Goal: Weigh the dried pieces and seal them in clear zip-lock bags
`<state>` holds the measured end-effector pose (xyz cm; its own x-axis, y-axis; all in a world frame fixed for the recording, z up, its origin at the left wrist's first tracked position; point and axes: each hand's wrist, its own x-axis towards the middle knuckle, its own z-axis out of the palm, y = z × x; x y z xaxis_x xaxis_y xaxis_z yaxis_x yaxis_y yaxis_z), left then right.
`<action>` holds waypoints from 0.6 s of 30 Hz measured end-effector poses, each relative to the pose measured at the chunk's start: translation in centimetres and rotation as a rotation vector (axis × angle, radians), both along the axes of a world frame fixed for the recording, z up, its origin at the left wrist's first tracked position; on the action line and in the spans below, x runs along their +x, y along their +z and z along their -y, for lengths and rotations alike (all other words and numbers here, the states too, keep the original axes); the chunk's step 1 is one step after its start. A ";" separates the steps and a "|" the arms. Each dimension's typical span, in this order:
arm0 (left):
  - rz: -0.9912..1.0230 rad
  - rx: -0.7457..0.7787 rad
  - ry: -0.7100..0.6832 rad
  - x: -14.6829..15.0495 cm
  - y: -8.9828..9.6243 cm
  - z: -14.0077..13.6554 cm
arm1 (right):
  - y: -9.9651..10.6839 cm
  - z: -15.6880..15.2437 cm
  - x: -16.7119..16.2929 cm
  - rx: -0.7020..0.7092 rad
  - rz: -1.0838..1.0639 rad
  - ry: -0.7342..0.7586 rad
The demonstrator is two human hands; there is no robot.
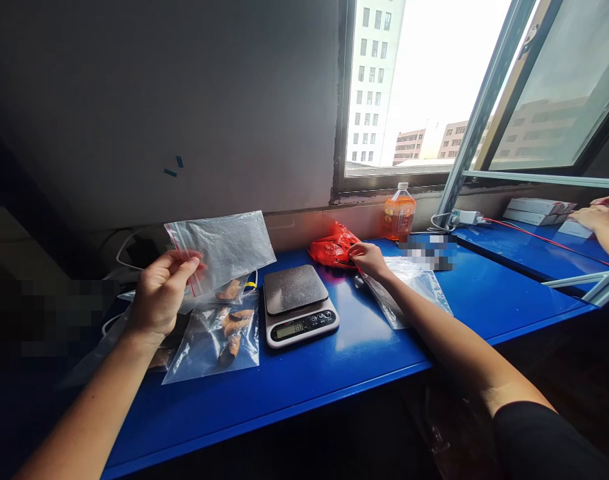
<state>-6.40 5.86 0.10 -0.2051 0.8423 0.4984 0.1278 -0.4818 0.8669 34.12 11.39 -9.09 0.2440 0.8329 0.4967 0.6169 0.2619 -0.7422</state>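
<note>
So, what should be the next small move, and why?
Perhaps the right hand should reach into the red bag. It is at that bag's edge, while the left hand holds up a zip bag that looks empty, and a clear bag below holds brown pieces. What the red bag contains is hidden.

One scale [297,291] is sitting mid-frame. One red bag [329,249] and one bottle [399,215] are resting right of centre. Two blue strips [170,173] are sticking to the wall [224,100], upper left. One zip bag [234,245] is showing left of centre, one clear bag [418,279] is lying at right, and seemingly at least two bags [209,343] of brown pieces [236,325] are crowding the dim lower left.
</note>
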 end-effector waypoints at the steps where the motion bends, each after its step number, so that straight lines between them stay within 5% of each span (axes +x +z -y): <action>1: -0.001 0.003 0.001 0.0 0.0 0.0 | 0.0 0.0 0.0 0.001 0.001 -0.001; 18: 0.005 0.017 0.000 0.0 0.1 0.0 | 0.0 0.3 -0.3 0.030 -0.068 0.029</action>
<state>-6.44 5.87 0.19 -0.2071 0.8341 0.5113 0.1236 -0.4961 0.8594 33.82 11.12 -9.09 0.2535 0.8249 0.5052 0.5574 0.3022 -0.7733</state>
